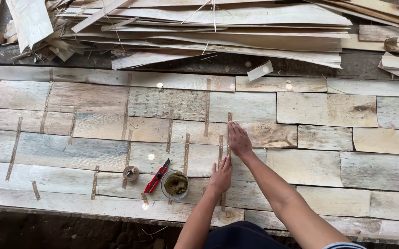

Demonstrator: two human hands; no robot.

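Pale wood veneer pieces (88,152) lie flat side by side, joined along their seams by brown perforated tape strips. My right hand (238,139) presses flat, fingers together, on one vertical tape strip (229,121) near the middle. My left hand (221,176) presses flat on the lower part of the same strip, just below the right hand. Neither hand holds anything.
A tape roll (130,173), a red utility knife (158,176) and a small bowl of greenish-brown paste (175,184) sit left of my left hand. A loose stack of veneer sheets (218,27) lies along the far side. The near edge drops to dark ground.
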